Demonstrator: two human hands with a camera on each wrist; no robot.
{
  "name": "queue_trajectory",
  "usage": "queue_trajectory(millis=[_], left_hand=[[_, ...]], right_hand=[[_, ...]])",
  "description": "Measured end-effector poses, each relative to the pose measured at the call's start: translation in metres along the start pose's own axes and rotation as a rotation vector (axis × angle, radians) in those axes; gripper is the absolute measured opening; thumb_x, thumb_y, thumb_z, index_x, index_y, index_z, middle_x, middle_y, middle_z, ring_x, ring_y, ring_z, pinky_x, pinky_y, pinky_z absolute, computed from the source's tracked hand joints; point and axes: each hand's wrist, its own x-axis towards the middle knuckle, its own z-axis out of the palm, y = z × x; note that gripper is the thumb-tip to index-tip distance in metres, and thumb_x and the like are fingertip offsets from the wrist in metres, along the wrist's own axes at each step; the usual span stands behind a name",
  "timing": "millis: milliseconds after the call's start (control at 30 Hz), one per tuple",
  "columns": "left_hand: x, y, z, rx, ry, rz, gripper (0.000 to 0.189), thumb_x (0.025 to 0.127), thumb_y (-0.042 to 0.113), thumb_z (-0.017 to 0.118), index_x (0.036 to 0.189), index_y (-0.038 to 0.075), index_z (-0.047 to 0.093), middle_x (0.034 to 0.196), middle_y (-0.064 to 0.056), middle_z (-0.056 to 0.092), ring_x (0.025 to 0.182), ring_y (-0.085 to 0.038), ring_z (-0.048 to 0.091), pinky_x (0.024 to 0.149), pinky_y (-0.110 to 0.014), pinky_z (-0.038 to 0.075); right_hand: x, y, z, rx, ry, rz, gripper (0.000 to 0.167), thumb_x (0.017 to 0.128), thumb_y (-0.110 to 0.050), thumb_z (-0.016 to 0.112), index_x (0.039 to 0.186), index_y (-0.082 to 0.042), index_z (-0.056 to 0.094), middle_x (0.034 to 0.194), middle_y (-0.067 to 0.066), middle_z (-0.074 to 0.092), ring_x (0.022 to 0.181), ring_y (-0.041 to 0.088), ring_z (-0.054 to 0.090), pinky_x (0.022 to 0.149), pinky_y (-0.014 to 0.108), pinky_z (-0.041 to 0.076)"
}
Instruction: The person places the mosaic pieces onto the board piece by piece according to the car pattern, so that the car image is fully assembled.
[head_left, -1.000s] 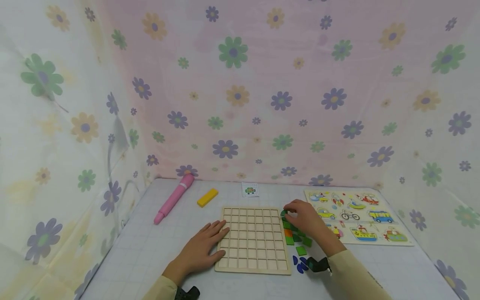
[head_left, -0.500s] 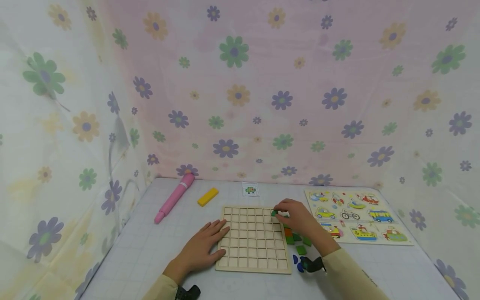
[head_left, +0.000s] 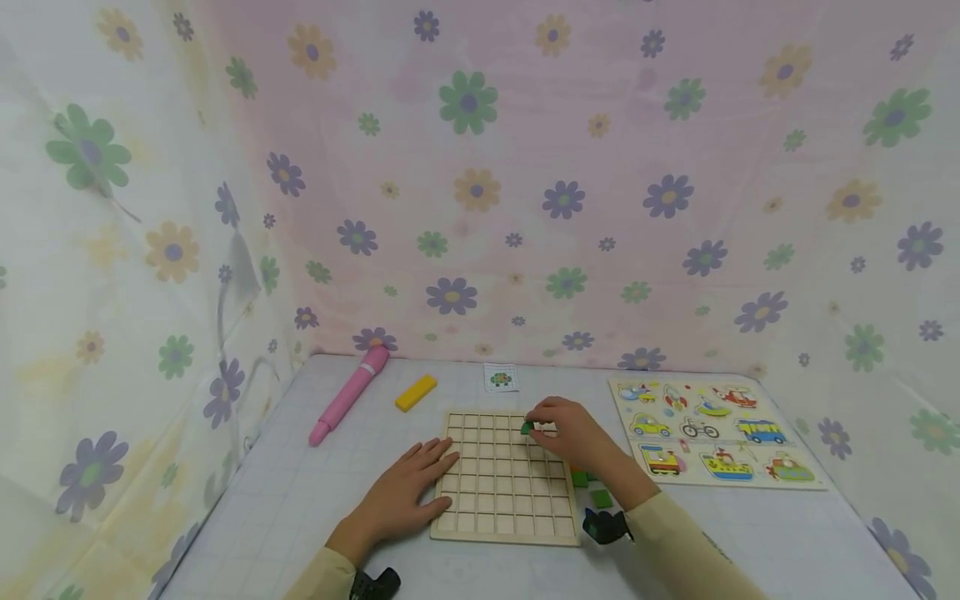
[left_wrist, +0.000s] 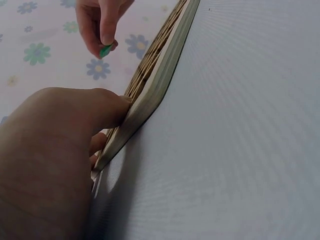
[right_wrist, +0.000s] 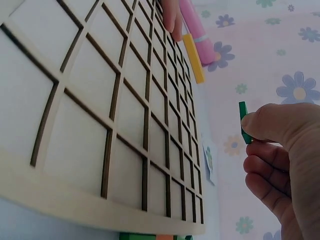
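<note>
A wooden grid board [head_left: 495, 483] with square cells lies flat on the table, its cells bare. My left hand [head_left: 397, 496] rests on its left edge with fingers spread and straight; in the left wrist view the thumb [left_wrist: 107, 107] lies on the rim. Over the board's upper right cells, my right hand [head_left: 573, 437] pinches a small green tile [right_wrist: 244, 122] between thumb and finger. The tile is held above the board, seen edge-on in the right wrist view. Loose green tiles [head_left: 602, 498] lie right of the board, partly hidden by the right arm.
Behind the board lies a small picture card [head_left: 501, 378]. A yellow block [head_left: 416, 393] and a pink cylindrical stick [head_left: 348, 397] are at the back left. On the right is a vehicle puzzle board [head_left: 712, 433]. Floral cloth surrounds the table.
My right hand has picked up a green tile from the pile at the right and carried it left over the board. The left hand has stayed in place.
</note>
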Motion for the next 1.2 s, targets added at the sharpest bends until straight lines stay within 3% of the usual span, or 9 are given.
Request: queue_trajectory(millis=[733, 1033, 1200], left_hand=[[0.001, 0.0, -0.001, -0.007, -0.007, -0.019, 0.071, 0.106, 0.054, 0.059, 0.165, 0.017, 0.049, 0.174, -0.003, 0.037, 0.162, -0.027, 0.029, 0.131, -0.048, 0.022], [0.001, 0.002, -0.003, -0.012, -0.011, -0.025, 0.071, 0.106, 0.053, 0.06, 0.165, 0.016, 0.049, 0.174, -0.004, 0.038, 0.161, -0.028, 0.03, 0.131, -0.048, 0.023], [0.002, 0.002, -0.002, -0.003, -0.009, -0.025, 0.071, 0.106, 0.053, 0.061, 0.165, 0.016, 0.049, 0.174, -0.004, 0.038, 0.161, -0.027, 0.03, 0.131, -0.048, 0.023]], right_hand=[[0.024, -0.033, 0.031, 0.058, -0.079, 0.041, 0.018, 0.099, -0.017, 0.083, 0.116, -0.011, 0.082, 0.111, -0.002, 0.072, 0.1, 0.015, 0.069, 0.086, 0.038, 0.062], [0.027, -0.035, 0.04, 0.094, -0.136, 0.062, 0.018, 0.099, -0.016, 0.082, 0.116, -0.011, 0.081, 0.11, -0.002, 0.071, 0.095, 0.015, 0.066, 0.083, 0.037, 0.06], [0.028, -0.034, 0.047, 0.06, -0.141, 0.024, 0.015, 0.099, -0.017, 0.082, 0.113, -0.012, 0.081, 0.106, -0.003, 0.071, 0.096, 0.014, 0.066, 0.083, 0.036, 0.06]])
